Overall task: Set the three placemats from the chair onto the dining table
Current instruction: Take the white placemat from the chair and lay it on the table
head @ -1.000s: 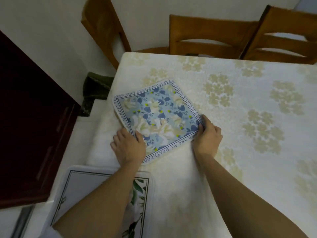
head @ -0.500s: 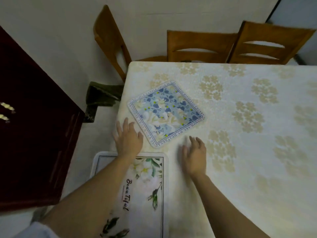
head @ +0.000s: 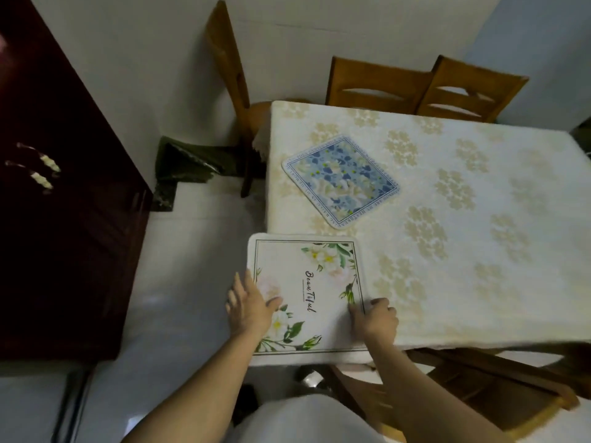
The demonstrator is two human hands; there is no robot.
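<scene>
A blue floral placemat (head: pixel 341 181) lies flat on the dining table (head: pixel 463 219) near its left edge, with no hand on it. A white placemat (head: pixel 307 292) with green leaves and the word "Beautiful" sits below the table's near left corner, over the chair (head: pixel 479 388). My left hand (head: pixel 251 306) holds its left edge, thumb on top. My right hand (head: pixel 375 319) pinches its right edge. Whether another placemat lies under it is hidden.
Three wooden chairs (head: pixel 380 86) stand at the table's far side and far left corner. A dark red cabinet (head: pixel 64 219) fills the left. A dark object (head: pixel 188 164) sits on the white floor between cabinet and table.
Both hands left the blue placemat on the table, drew back toward me and took hold of the white floral placemat by its two side edges. The view pulled back.
</scene>
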